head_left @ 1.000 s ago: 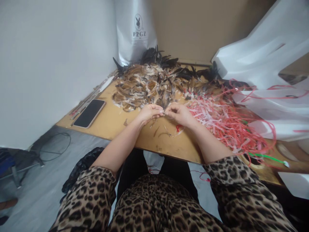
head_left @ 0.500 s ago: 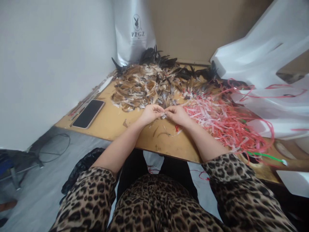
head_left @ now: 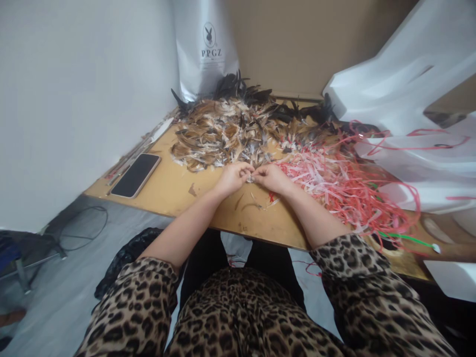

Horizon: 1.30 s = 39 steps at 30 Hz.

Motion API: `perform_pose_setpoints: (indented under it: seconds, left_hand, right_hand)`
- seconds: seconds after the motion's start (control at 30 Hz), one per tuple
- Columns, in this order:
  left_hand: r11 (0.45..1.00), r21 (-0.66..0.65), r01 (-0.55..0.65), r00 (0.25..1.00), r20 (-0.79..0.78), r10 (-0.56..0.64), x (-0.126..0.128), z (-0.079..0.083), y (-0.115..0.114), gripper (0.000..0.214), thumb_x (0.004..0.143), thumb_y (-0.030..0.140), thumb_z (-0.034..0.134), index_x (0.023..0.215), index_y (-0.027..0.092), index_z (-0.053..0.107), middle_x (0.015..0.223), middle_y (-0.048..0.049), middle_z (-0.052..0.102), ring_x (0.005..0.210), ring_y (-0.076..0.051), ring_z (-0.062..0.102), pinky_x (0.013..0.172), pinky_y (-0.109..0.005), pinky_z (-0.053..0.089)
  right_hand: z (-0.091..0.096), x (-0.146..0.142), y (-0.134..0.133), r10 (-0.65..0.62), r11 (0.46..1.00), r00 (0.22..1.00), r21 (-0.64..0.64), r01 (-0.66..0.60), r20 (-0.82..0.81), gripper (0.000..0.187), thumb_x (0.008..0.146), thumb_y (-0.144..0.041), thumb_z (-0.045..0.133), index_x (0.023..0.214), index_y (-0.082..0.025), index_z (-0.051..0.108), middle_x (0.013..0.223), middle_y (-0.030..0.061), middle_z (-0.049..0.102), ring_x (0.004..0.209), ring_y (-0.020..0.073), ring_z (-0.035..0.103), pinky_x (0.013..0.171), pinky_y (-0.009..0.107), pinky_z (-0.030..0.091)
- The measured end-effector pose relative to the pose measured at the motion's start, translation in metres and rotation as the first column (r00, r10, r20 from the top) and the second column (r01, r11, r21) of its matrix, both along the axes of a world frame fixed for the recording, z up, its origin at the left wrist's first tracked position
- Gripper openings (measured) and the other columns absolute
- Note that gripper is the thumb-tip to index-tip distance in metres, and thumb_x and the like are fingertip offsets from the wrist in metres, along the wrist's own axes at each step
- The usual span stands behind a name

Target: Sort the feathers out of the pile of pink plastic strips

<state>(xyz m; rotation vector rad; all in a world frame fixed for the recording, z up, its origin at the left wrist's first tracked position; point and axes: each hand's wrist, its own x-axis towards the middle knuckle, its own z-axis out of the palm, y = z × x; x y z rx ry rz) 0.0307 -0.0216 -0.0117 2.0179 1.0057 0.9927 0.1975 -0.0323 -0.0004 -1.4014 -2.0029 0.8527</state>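
Observation:
My left hand (head_left: 235, 177) and my right hand (head_left: 271, 178) meet fingertip to fingertip over the table, both closed in a pinch. Between them they hold a feather (head_left: 250, 179); only a whitish, fluffy bit of it shows below the fingers, and the rest is hidden or blends into the pile behind. Just beyond my hands spreads a heap of brown and cream feathers (head_left: 215, 131), with black feathers (head_left: 232, 87) along its back. Right by my right hand lies a tangle of pink and red ribbon strips (head_left: 334, 186).
A phone (head_left: 136, 174) lies at the left of the wooden table (head_left: 178, 193). Behind the heap stands a white printed bag (head_left: 208, 64). White plastic bags (head_left: 394, 84) crowd the right side. A green strip (head_left: 409, 239) lies near the front right. A black bag (head_left: 124, 263) sits below.
My left fingers have curled a little more, and my right fingers have shifted slightly at the pinch. Both hands remain in nearly the same place.

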Motion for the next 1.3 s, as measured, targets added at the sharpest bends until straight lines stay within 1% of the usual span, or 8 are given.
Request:
perform_pose_setpoints:
  seconds: [0.27, 0.4, 0.57, 0.63, 0.73, 0.87, 1.13, 1.3]
  left_hand:
    - [0.998, 0.062, -0.006, 1.000, -0.020, 0.007, 0.000, -0.002, 0.002, 0.023, 0.069, 0.009, 0.050, 0.087, 0.015, 0.063, 0.076, -0.0028, 0.060, 0.065, -0.008, 0.053, 0.067, -0.021, 0.042]
    - [0.998, 0.050, -0.033, 0.998, -0.043, 0.036, -0.001, -0.002, 0.002, 0.020, 0.069, 0.009, 0.051, 0.083, 0.015, 0.063, 0.075, -0.0026, 0.060, 0.065, -0.009, 0.052, 0.066, -0.021, 0.042]
    - [0.997, 0.012, -0.082, 0.996, -0.040, 0.082, 0.000, -0.003, 0.002, 0.009, 0.068, 0.015, 0.058, 0.074, 0.015, 0.064, 0.071, -0.0023, 0.061, 0.063, -0.010, 0.053, 0.063, -0.021, 0.041]
    - [0.993, -0.041, -0.107, 0.994, -0.026, 0.106, 0.000, -0.004, 0.003, 0.006, 0.066, 0.017, 0.060, 0.071, 0.015, 0.064, 0.068, -0.0018, 0.061, 0.061, -0.010, 0.053, 0.061, -0.021, 0.041]
    - [0.984, -0.133, -0.122, 0.992, 0.017, 0.126, -0.002, -0.006, 0.006, 0.006, 0.066, 0.018, 0.061, 0.070, 0.015, 0.064, 0.065, -0.0020, 0.062, 0.060, -0.010, 0.054, 0.059, -0.021, 0.042]
    - [0.975, -0.160, -0.151, 0.987, 0.034, 0.159, -0.007, -0.006, 0.010, 0.010, 0.065, 0.022, 0.062, 0.070, 0.015, 0.066, 0.067, -0.0036, 0.064, 0.062, -0.012, 0.056, 0.059, -0.022, 0.042]
    - [0.979, -0.155, -0.135, 0.989, 0.041, 0.143, -0.011, -0.006, 0.012, 0.012, 0.066, 0.025, 0.062, 0.069, 0.013, 0.064, 0.066, -0.0040, 0.064, 0.059, -0.012, 0.057, 0.057, -0.022, 0.043]
    - [0.969, -0.229, -0.098, 0.991, 0.068, 0.116, -0.009, -0.005, 0.010, 0.011, 0.065, 0.023, 0.063, 0.068, 0.013, 0.062, 0.063, -0.0033, 0.063, 0.056, -0.011, 0.057, 0.054, -0.022, 0.043]
  right_hand:
    - [-0.006, 0.002, 0.003, 0.020, 0.998, 0.995, -0.053, -0.025, -0.097, 0.024, 0.066, -0.031, 0.055, 0.074, -0.012, 0.067, 0.054, -0.0016, 0.056, 0.047, 0.0069, 0.044, 0.049, 0.020, 0.035]
    - [-0.007, 0.001, 0.002, -0.024, 0.999, 0.995, -0.032, 0.021, -0.096, 0.020, 0.065, -0.028, 0.055, 0.071, -0.013, 0.064, 0.054, -0.0017, 0.057, 0.045, 0.0069, 0.045, 0.047, 0.019, 0.035]
    - [-0.006, -0.002, -0.001, -0.059, 0.995, 0.994, -0.082, 0.052, -0.091, 0.016, 0.065, -0.026, 0.051, 0.071, -0.015, 0.060, 0.050, -0.0026, 0.055, 0.041, 0.0076, 0.046, 0.043, 0.018, 0.033]
    - [-0.004, -0.003, -0.002, -0.070, 0.997, 0.997, -0.039, 0.069, -0.045, 0.014, 0.065, -0.025, 0.051, 0.070, -0.015, 0.059, 0.051, -0.0018, 0.056, 0.044, 0.0083, 0.048, 0.045, 0.018, 0.034]
    - [0.000, -0.002, -0.003, -0.121, 0.989, 0.990, 0.099, 0.113, 0.077, 0.011, 0.063, -0.022, 0.051, 0.066, -0.016, 0.059, 0.057, 0.0008, 0.060, 0.051, 0.0102, 0.051, 0.050, 0.020, 0.035]
    - [0.003, 0.002, -0.002, -0.234, 0.952, 0.953, 0.245, 0.184, 0.195, 0.010, 0.062, -0.022, 0.051, 0.064, -0.017, 0.059, 0.058, 0.0019, 0.060, 0.053, 0.0122, 0.051, 0.053, 0.023, 0.035]
    - [0.009, 0.006, -0.003, -0.289, 0.936, 0.946, 0.249, 0.248, 0.144, 0.010, 0.063, -0.022, 0.051, 0.065, -0.016, 0.059, 0.056, 0.0014, 0.059, 0.052, 0.0122, 0.050, 0.052, 0.023, 0.033]
    - [0.013, 0.005, -0.006, -0.294, 0.933, 0.955, 0.232, 0.275, 0.050, 0.010, 0.062, -0.021, 0.051, 0.064, -0.016, 0.058, 0.056, 0.0002, 0.058, 0.052, 0.0111, 0.049, 0.052, 0.022, 0.034]
